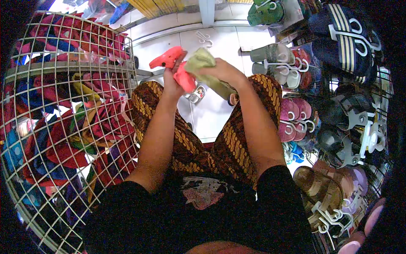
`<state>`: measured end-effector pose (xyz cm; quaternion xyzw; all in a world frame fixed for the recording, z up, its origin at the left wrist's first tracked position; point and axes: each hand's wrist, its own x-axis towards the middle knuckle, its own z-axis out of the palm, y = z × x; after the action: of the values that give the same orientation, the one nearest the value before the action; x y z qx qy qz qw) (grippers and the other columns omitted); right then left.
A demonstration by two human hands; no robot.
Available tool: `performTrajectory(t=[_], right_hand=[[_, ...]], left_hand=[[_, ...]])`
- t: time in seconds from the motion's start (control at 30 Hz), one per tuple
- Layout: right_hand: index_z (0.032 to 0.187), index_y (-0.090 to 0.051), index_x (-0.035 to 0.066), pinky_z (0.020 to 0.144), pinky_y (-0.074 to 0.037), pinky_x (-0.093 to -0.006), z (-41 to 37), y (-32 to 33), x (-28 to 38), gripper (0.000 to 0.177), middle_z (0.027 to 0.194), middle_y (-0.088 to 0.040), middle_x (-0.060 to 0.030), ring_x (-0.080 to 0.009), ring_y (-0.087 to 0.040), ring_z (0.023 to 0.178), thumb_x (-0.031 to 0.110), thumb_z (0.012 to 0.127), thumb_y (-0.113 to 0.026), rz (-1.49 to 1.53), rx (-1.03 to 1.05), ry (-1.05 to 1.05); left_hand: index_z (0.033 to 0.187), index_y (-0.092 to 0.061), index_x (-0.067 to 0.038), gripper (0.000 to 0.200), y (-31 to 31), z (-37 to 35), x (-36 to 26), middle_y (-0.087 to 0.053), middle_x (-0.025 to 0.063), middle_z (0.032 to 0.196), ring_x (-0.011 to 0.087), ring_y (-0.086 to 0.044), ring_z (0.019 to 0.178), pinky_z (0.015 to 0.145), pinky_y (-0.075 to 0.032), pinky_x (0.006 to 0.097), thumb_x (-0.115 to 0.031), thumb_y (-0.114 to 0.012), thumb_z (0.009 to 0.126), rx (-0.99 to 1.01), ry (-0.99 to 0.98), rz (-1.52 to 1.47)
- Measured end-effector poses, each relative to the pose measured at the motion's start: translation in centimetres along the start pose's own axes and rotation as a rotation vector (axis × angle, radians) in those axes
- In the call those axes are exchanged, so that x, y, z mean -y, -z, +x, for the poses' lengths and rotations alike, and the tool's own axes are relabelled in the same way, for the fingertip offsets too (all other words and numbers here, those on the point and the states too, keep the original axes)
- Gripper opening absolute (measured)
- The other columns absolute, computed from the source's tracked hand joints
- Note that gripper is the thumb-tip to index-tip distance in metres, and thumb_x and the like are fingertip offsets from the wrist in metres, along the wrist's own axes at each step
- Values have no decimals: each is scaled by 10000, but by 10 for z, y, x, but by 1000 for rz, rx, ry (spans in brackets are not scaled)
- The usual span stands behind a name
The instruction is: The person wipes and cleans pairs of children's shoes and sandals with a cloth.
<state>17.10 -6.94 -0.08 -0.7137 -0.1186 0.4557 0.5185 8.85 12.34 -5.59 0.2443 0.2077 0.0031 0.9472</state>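
Observation:
My left hand (172, 80) is closed around a coral-pink pair of rubber shoes (166, 58), one pointing left and the other lower down by my wrist. In my right hand (228, 73) is a pale green cloth (200, 60), bunched up and pressed against the right side of the pink shoes. Part of the cloth hangs down below my right palm. The fingertips of both hands are partly hidden by the cloth and the shoes. Under my hands, between my knees, a pair of white sandals (196, 95) is on the tiled floor.
A wire mesh rack (67, 64) full of colourful items stands close on my left. On my right hang several pairs of sandals, including pink ones (296, 109), brown ones (311, 181) and dark striped slides (346, 42). A white plastic hanger (204, 39) lies on the floor tiles ahead.

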Motion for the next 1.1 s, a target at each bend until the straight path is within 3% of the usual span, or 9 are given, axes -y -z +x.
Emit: performTrajectory(t=[0.03,0.2,0.27,0.4,0.57,0.67,0.8,0.93,1.1], right_hand=[[1144,-690,29,763,-528,-287,-2,-2,1,420,961,-714,-54,-133,-649,818,320,844,-737,52,25,0],[1159,-673,22,744,-528,-281,5,-8,-7,454,950,-706,-51,-129,-643,799,341,843,-742,-44,-98,80],[1163,-668,24,728,-526,-279,3,-9,-10,453,940,-701,-44,-127,-637,781,338,845,-741,36,27,47],[1153,-670,27,732,-520,-288,3,-7,-5,451,930,-690,-35,-123,-624,788,340,839,-748,27,-5,14],[1143,-674,18,742,-515,-292,-13,-6,5,463,938,-690,-45,-126,-617,810,338,822,-768,30,126,65],[1154,-671,11,783,-516,-300,-6,-3,10,494,971,-699,-52,-133,-623,837,340,805,-787,-47,-73,61],[1168,-665,1,793,-520,-295,-20,-7,12,515,1007,-713,-74,-138,-642,854,361,817,-777,52,153,26],[1180,-669,27,831,-518,-313,-2,-2,5,477,1015,-713,-70,-140,-645,885,321,822,-781,-34,-100,32],[1165,-674,29,791,-522,-299,-5,-14,2,441,1002,-707,-51,-140,-639,856,313,842,-769,98,95,38]], left_hand=[[1446,-435,-104,534,-26,-12,-6,-471,98,1459,313,-517,1278,1095,-407,495,-409,-430,1007,-121,-67,100],[1476,-391,-126,534,-10,-8,-7,-420,71,1507,314,-492,1309,1086,-423,497,-384,-417,1009,55,-54,79],[1476,-387,-116,540,-8,-8,-7,-405,81,1516,309,-489,1313,1089,-422,483,-385,-417,1008,62,-44,129],[1278,-586,-19,482,-11,-2,-7,-677,121,1073,260,-658,967,896,-543,403,-379,-403,1014,1,11,-27],[1213,-615,-16,446,-20,-6,-5,-677,120,1094,250,-652,1016,917,-533,398,-366,-438,1000,-58,-57,52],[1190,-620,-13,430,-9,-2,-2,-679,119,1103,247,-652,1034,919,-531,399,-359,-460,991,-40,-56,46],[1171,-625,-15,426,-6,-1,2,-684,117,1099,251,-658,1025,916,-530,395,-365,-473,982,-75,-71,59],[1175,-625,-20,424,3,3,0,-685,114,1108,249,-656,1023,898,-535,404,-365,-473,981,-7,-25,-14],[1185,-625,-43,393,11,6,2,-681,99,1121,248,-650,1022,892,-537,413,-355,-477,997,-20,-65,55]])
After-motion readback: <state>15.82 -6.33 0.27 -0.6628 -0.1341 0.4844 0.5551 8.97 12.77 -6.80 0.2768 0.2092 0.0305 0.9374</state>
